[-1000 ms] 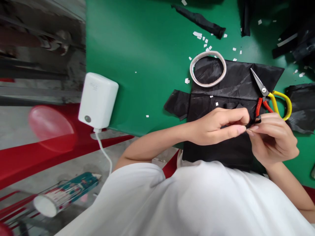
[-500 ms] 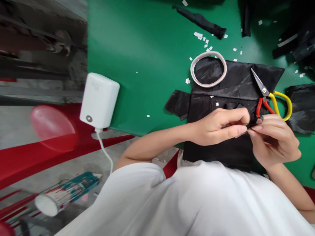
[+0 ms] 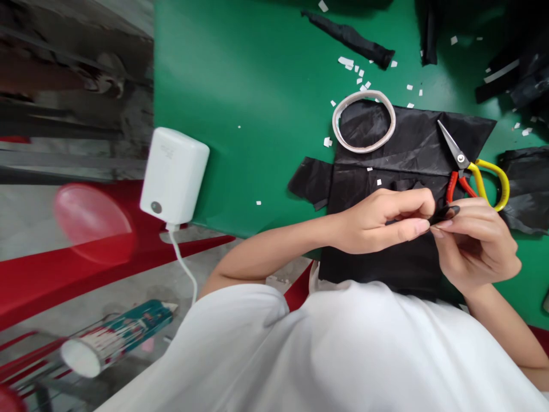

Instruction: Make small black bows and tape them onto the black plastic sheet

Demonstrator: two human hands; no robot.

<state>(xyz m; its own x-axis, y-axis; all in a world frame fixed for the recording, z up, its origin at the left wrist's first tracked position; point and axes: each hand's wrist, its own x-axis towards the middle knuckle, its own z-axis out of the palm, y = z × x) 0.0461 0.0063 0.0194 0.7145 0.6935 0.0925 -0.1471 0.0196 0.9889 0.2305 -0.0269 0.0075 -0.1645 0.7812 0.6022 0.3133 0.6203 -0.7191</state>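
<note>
My left hand (image 3: 386,220) and my right hand (image 3: 480,240) meet fingertip to fingertip above the black fabric. Both are closed in a pinch on a small piece of black fabric (image 3: 444,214), mostly hidden by the fingers. Beneath them lies a larger black fabric sheet (image 3: 412,134), spread to the table's near edge. Scissors (image 3: 460,159) with one red and one yellow handle rest on that sheet just beyond my right hand, blades pointing away. A roll of white tape (image 3: 363,147) lies flat on the sheet's far left part.
On the green table (image 3: 257,74), white paper scraps (image 3: 345,62) are scattered. A rolled black strip (image 3: 347,35) lies at the back, more black fabric (image 3: 523,189) at the right. A white power bank (image 3: 175,174) with a cable (image 3: 184,263) sits at the left corner, beside a red chair (image 3: 98,252).
My right hand has shifted very slightly left, and the small piece of black fabric between the fingertips shows a little differently. Everything else stays in place.
</note>
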